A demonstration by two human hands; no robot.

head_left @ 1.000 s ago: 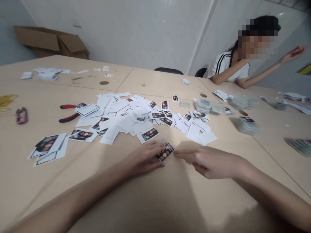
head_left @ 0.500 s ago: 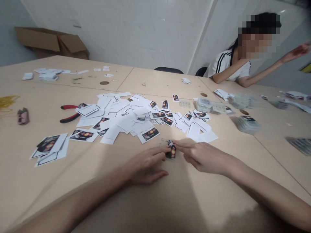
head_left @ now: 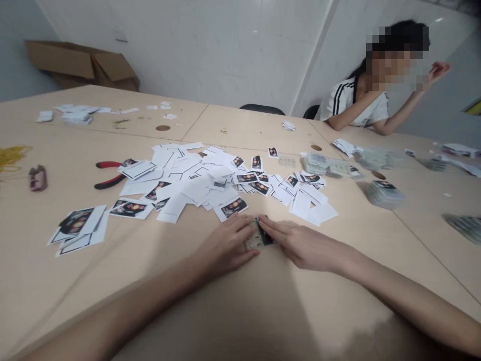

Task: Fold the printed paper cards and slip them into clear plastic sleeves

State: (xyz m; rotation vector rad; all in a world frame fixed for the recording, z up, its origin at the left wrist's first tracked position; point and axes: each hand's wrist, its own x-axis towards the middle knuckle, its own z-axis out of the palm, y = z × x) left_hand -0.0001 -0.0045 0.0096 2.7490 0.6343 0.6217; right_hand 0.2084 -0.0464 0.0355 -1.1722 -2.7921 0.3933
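Observation:
A small clear plastic box [head_left: 254, 244] lies flat on the table in front of me. A dark printed label [head_left: 267, 237] covers its right part. My left hand [head_left: 231, 245] grips the box from the left, with the thumb along the near edge and the fingers at the far edge. From the right, my right hand [head_left: 306, 245] rests its outstretched fingers on the label, partly hiding it. Just beyond both hands spreads a loose heap of white paper labels [head_left: 195, 188], some with dark printed faces.
Red-handled pliers [head_left: 108, 175] lie left of the heap, near a pink object [head_left: 38, 178] and yellow strands [head_left: 13, 155]. Stacked clear boxes [head_left: 385, 194] stand at right. A co-worker [head_left: 361, 105] sits at the far right; a cardboard box [head_left: 75, 60] is at far left.
My left fingers have spread from the label's edge to grip the box's left side. My right fingers have slid onto the label. The co-worker's raised hand has moved left.

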